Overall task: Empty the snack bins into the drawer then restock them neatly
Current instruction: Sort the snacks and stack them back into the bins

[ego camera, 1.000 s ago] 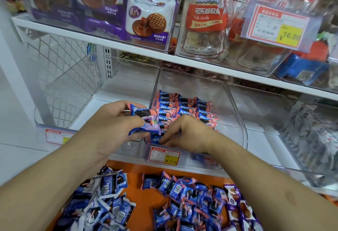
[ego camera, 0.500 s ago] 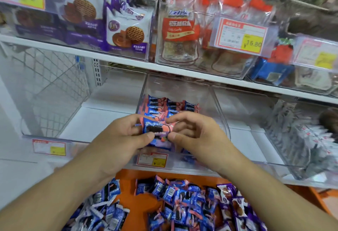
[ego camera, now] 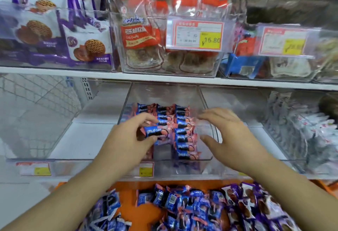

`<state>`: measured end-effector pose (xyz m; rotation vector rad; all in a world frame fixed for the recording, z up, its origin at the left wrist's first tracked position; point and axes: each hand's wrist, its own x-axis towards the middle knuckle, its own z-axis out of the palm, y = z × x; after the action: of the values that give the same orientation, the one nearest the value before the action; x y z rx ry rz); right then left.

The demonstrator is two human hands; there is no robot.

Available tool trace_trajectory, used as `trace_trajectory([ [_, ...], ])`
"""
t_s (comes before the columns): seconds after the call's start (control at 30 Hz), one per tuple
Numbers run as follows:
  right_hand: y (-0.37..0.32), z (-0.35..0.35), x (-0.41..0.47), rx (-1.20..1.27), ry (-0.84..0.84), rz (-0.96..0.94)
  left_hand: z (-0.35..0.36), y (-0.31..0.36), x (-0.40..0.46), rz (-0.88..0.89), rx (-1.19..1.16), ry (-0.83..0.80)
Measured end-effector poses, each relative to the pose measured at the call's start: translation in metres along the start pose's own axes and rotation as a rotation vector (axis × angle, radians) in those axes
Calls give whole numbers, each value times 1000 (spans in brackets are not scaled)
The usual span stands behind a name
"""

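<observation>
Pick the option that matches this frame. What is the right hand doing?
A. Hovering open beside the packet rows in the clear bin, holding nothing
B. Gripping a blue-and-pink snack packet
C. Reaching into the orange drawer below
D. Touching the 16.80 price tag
A: the right hand has its fingers spread over the clear bin and holds nothing, while the left hand pinches the snack packet.

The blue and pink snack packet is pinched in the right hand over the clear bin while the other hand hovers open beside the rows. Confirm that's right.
Not quite: the head view shows the left hand pinching the blue and pink snack packet over the clear bin. It is the right hand that hovers open, fingers spread, beside the rows. The rest stands.
</observation>
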<state>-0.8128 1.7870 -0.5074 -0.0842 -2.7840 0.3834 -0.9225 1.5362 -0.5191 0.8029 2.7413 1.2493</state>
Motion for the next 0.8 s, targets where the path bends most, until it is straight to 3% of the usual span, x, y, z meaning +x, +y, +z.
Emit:
trace_trajectory([
  [0.17,21,7,-6,42,-70,36,42,-15,42,7,226,-90],
  [0.53,31,17,-4,96,-43,41,63,-29,72,229,722,-122],
  [0.8,33,18,-7,119,-14,44,60,-34,78,230,601,-169],
])
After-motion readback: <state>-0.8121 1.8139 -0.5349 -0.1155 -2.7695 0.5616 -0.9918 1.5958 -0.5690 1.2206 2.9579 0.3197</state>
